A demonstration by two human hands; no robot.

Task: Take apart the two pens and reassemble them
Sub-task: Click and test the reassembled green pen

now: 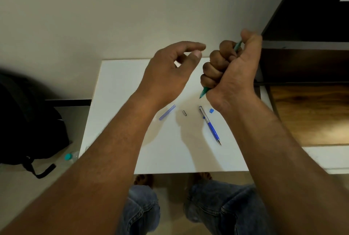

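Observation:
My right hand (pixel 230 70) is fisted around a green pen (pixel 204 91); its tip pokes out below the fist and its other end shows by the thumb. To its left my left hand (pixel 170 72) hovers above the white table (pixel 120 113), fingers apart, with nothing I can see in it. Below the hands, a blue and silver pen (pixel 210 126) lies on the table. Left of that pen lie a small dark cylinder (pixel 184 112) and a pale blue translucent tube (pixel 167 112). A small blue piece (pixel 211 110) rests by my right wrist.
A black backpack (pixel 28 121) sits on the floor at the left, with a teal-capped bottle (pixel 70 156) beside it. Dark wooden furniture (pixel 309 93) stands at the right of the table. My knees in jeans (pixel 222 206) show below the table's near edge.

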